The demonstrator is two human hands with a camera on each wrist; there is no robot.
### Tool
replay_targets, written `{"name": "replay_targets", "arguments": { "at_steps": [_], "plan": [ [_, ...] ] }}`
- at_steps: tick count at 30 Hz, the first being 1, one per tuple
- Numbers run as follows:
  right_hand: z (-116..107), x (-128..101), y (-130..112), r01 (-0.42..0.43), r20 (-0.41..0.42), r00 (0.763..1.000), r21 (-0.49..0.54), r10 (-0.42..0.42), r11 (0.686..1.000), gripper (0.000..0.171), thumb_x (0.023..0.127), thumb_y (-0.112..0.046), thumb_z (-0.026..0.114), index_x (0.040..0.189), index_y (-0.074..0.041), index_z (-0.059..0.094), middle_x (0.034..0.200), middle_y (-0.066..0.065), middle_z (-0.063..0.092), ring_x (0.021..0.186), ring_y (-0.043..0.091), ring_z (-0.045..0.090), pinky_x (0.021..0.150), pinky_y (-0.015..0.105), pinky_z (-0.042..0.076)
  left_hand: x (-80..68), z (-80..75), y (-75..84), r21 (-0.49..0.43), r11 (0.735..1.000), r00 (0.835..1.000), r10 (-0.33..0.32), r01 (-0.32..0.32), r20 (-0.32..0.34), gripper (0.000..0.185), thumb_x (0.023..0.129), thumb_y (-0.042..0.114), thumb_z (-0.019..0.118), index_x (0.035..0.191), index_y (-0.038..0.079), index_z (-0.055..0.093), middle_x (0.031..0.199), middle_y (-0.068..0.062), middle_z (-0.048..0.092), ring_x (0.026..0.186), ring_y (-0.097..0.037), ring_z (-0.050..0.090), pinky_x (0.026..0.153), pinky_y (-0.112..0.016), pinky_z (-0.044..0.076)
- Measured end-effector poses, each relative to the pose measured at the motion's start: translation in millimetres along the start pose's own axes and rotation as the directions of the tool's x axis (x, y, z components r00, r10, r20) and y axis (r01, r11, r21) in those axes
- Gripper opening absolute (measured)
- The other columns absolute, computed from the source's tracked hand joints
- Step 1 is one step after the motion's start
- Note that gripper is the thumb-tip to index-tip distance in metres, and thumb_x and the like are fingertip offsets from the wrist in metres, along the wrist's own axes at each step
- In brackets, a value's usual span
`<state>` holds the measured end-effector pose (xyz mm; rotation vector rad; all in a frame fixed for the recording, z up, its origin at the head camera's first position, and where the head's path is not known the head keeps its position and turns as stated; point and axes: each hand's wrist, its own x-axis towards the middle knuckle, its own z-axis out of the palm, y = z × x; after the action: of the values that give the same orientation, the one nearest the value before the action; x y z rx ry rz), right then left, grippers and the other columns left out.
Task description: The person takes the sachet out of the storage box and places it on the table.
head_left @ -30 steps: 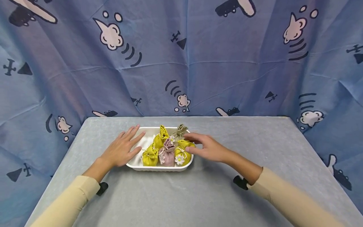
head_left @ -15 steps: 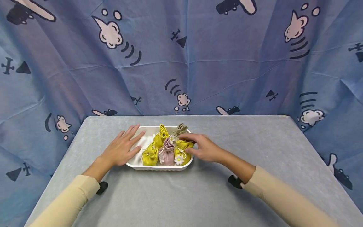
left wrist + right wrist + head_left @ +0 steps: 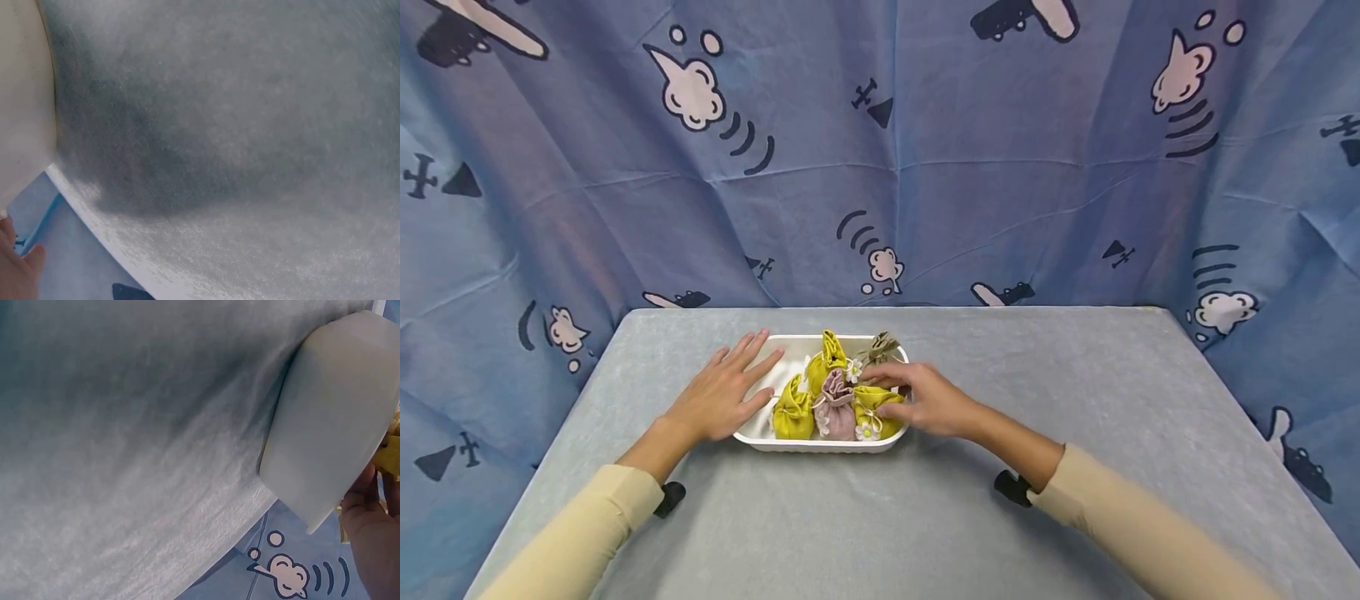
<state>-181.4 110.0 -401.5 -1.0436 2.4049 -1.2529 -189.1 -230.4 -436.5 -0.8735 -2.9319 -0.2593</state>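
Note:
A white tray (image 3: 820, 446) holds several small drawstring pouches with white flower trims. My left hand (image 3: 718, 396) lies over the tray's left rim, fingers spread and straight. At the other end my right hand (image 3: 938, 404) reaches over the rim, its thumb and fingers curled round the right yellow pouch (image 3: 864, 405). Left of that pouch stands a pink pouch (image 3: 835, 417), then another yellow pouch (image 3: 792, 414). Behind them are a third yellow pouch (image 3: 823, 371) and an olive one (image 3: 880, 344), partly hidden by my fingers. The right wrist view shows my hand (image 3: 375, 544) against yellow fabric (image 3: 390, 455).
A grey cloth covers the table (image 3: 820, 533). Behind it hangs a blue patterned curtain (image 3: 1000, 167). The tray's outer wall fills part of both the left wrist view (image 3: 25, 94) and the right wrist view (image 3: 331, 406).
My right hand has moved left into the tray and closed round the right yellow pouch. That pouch, the pink one and the left yellow one have shifted slightly left. My left hand stays put.

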Motion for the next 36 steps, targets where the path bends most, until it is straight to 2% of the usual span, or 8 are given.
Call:
{"name": "replay_targets", "arguments": {
  "at_steps": [5, 12, 16, 24, 33, 36],
  "plan": [
    [5, 0, -2, 0.009, -0.006, 1.000, 0.010, -0.009, 1.000, 0.047, 0.084, 0.002, 0.073, 0.130, 0.000, 0.062, 0.120, 0.010, 0.070, 0.103, 0.019, 0.067, 0.093, 0.038, 0.054, 0.2, 0.0, 1.3, -0.003, 1.000, 1.000, -0.002, 0.002, 0.006, 0.059, 0.102, 0.035, 0.048, 0.156, 0.013, 0.035, 0.164, -0.018, 0.018, 0.149, -0.041, 0.019, 0.114, -0.065, 0.024],
    [7, 0, -5, -0.021, -0.034, 0.999, 0.012, 0.022, 1.000, 0.051, 0.085, 0.002, 0.073, 0.134, 0.000, 0.058, 0.130, 0.015, 0.064, 0.108, 0.026, 0.067, 0.095, 0.041, 0.054, 0.3, -0.9, 1.3, -0.001, 1.000, 1.000, -0.002, 0.002, 0.019, 0.059, 0.103, 0.037, 0.046, 0.156, 0.014, 0.034, 0.164, -0.018, 0.017, 0.149, -0.040, 0.018, 0.114, -0.064, 0.023],
    [5, 1, -7, -0.035, -0.045, 0.998, -0.007, 0.035, 0.999, 0.051, 0.086, 0.001, 0.074, 0.134, 0.000, 0.058, 0.132, 0.015, 0.063, 0.109, 0.026, 0.067, 0.095, 0.038, 0.054, 0.6, -1.0, 1.5, 0.002, 1.000, 1.000, -0.001, 0.001, 0.026, 0.059, 0.103, 0.038, 0.045, 0.157, 0.014, 0.034, 0.164, -0.018, 0.017, 0.149, -0.040, 0.018, 0.115, -0.064, 0.022],
    [-4, 3, -15, -0.038, -0.052, 0.998, -0.011, 0.038, 0.999, 0.054, 0.086, 0.004, 0.073, 0.137, -0.001, 0.056, 0.134, 0.017, 0.061, 0.107, 0.025, 0.068, 0.086, 0.028, 0.056, 0.7, -1.6, 1.9, -0.003, 1.000, 1.000, -0.008, 0.008, 0.027, 0.059, 0.103, 0.036, 0.046, 0.157, 0.014, 0.034, 0.164, -0.018, 0.018, 0.149, -0.041, 0.018, 0.114, -0.064, 0.022],
    [-23, 2, -33, 0.011, -0.078, 0.997, -0.063, -0.016, 0.998, 0.050, 0.086, 0.003, 0.073, 0.133, -0.003, 0.060, 0.129, 0.016, 0.065, 0.106, 0.023, 0.069, 0.089, 0.035, 0.056, 0.8, -0.2, 1.3, 0.002, 1.000, 1.000, -0.006, 0.006, 0.030, 0.060, 0.103, 0.038, 0.045, 0.157, 0.014, 0.033, 0.164, -0.018, 0.017, 0.149, -0.040, 0.017, 0.114, -0.064, 0.023],
    [-31, 2, -38, 0.014, -0.096, 0.995, -0.077, -0.021, 0.997, 0.049, 0.086, 0.002, 0.074, 0.133, -0.004, 0.060, 0.125, 0.014, 0.067, 0.102, 0.021, 0.070, 0.084, 0.035, 0.057, 0.6, -0.4, 1.0, 0.007, 1.000, 0.999, -0.011, 0.010, 0.032, 0.060, 0.103, 0.038, 0.045, 0.157, 0.013, 0.033, 0.164, -0.018, 0.017, 0.149, -0.040, 0.017, 0.114, -0.064, 0.023]
  ]
}}
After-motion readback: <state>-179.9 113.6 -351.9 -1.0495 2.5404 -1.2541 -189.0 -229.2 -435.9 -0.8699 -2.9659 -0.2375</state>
